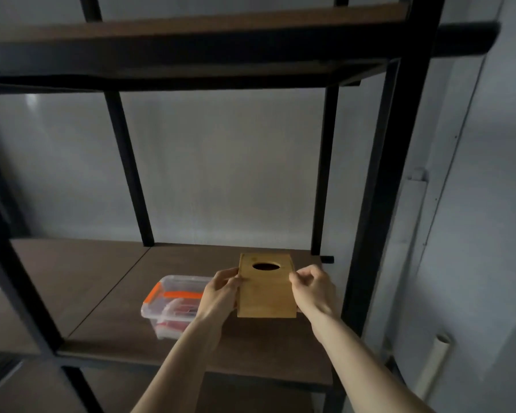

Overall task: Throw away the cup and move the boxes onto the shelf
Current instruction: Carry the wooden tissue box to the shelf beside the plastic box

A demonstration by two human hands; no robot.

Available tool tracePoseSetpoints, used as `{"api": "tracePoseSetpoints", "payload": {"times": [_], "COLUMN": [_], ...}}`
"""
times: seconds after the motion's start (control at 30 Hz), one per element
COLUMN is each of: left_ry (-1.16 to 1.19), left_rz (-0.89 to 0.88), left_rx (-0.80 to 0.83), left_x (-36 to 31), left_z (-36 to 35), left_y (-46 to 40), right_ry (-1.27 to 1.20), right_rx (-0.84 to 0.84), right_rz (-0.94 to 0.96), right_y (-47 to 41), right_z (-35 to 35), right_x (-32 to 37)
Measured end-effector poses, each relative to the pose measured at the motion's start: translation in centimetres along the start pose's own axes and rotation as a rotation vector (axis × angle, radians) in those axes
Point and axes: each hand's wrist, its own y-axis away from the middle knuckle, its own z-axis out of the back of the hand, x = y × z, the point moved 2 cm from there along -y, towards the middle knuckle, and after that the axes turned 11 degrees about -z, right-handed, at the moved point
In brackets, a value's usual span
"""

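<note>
The dim shelf (108,293) already holds a clear plastic box (173,302). We clamp the wooden box (265,290) between our left hand (221,293) and right hand (313,289), just above the board. Released tilted, it could tip off the front edge or knock its neighbour.

The wooden box (265,289) was honey-yellow, with a dark oval hole in its top. The plastic box (169,305) was clear with orange clips and red contents. The shelf (102,290) had dark brown boards on a black frame. The wall (221,168) was pale grey.
</note>
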Motion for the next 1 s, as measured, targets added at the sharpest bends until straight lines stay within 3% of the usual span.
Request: {"api": "tracePoseSetpoints", "payload": {"times": [0.33, 0.73, 0.9, 1.0], "left_ry": [-0.032, -0.094, -0.196, -0.317], "left_rz": [0.173, 0.294, 0.275, 0.229], "left_rx": [0.014, 0.098, 0.121, 0.226], "left_x": [8.6, 19.7, 22.6, 28.1], "left_z": [-3.0, -2.9, -2.2, -1.5], "left_y": [-9.8, -13.5, -14.2, -15.8], "right_ry": [0.097, 0.183, 0.203, 0.201], "right_rx": [0.064, 0.1, 0.121, 0.151], "right_rz": [-0.148, -0.311, -0.354, -0.372], "right_y": [-10.1, -12.6, -12.5, -12.3], "right_z": [-6.2, -13.0, -15.0, -15.7], "right_x": [-4.6, -12.0, -13.9, -14.7]}}
